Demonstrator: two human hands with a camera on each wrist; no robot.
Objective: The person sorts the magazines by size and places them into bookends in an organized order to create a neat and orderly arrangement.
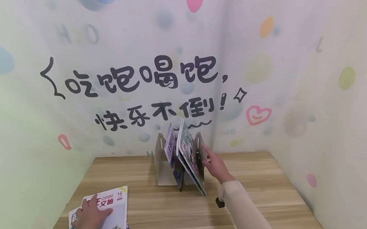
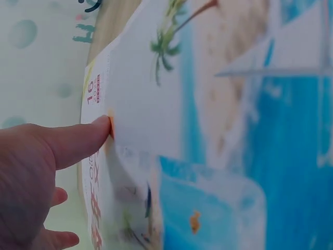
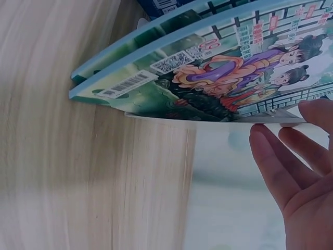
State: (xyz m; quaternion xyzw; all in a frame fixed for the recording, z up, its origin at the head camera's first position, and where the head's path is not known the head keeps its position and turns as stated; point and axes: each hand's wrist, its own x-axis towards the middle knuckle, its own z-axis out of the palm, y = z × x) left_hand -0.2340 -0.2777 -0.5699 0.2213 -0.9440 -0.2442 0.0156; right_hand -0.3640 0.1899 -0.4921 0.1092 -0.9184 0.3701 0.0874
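My left hand rests on a magazine with a palm-and-beach cover at the table's front left, its fingers spread and the thumb straight. More printed covers peek out beneath. At the back centre stands a grey magazine rack. My right hand pinches the rack's right side panel, the thumb inside and fingers outside. Leaning against this panel are green-covered magazines with cartoon figures. A purple-and-blue magazine stands tilted to their left.
The wood-grain table meets printed fabric walls at the back and sides. Large dark lettering covers the back wall. A small black object shows by my right sleeve.
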